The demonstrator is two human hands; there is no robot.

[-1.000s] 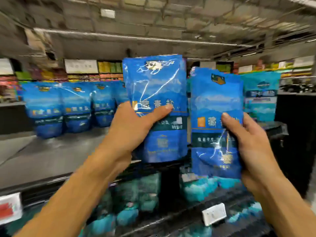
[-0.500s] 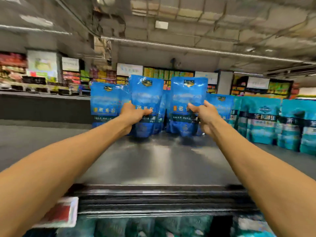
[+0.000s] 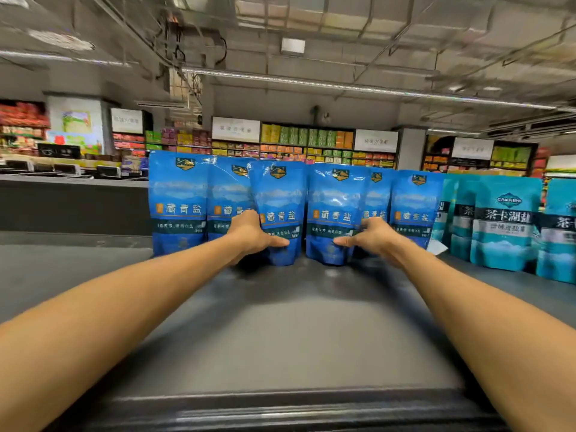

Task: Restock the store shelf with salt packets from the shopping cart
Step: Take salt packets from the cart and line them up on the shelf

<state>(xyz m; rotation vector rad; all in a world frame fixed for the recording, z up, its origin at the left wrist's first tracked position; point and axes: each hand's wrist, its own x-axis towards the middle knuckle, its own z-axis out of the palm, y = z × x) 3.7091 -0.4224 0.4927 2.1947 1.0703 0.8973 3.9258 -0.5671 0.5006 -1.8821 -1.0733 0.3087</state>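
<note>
You're reaching deep across the grey shelf (image 3: 280, 322) with both arms, setting two blue salt packets upright near its back edge, side by side and just about touching. Your left hand (image 3: 252, 235) is wrapping the left packet (image 3: 279, 194) low down, thumb lying across the front and fingers curled behind it; your right hand (image 3: 372, 236) is doing the same on the right packet (image 3: 333, 198), thumb forward, fingers round the far side. Both packets are standing in front of the blue row (image 3: 177, 201) already lined along the back, with the teal packets (image 3: 505, 219) off toward the shelf's right end. Here's the danger: these are soft pouches, and I'm judging they're sitting on narrow bottoms, so letting go while either is leaning forward could be sending it flat onto the open shelf. Pulling your fingers out from behind could be dragging a packet with you, or nudging the row behind and toppling its neighbours. Whether the bases are fully seated, I cannot tell. The cart is not in view.
</note>
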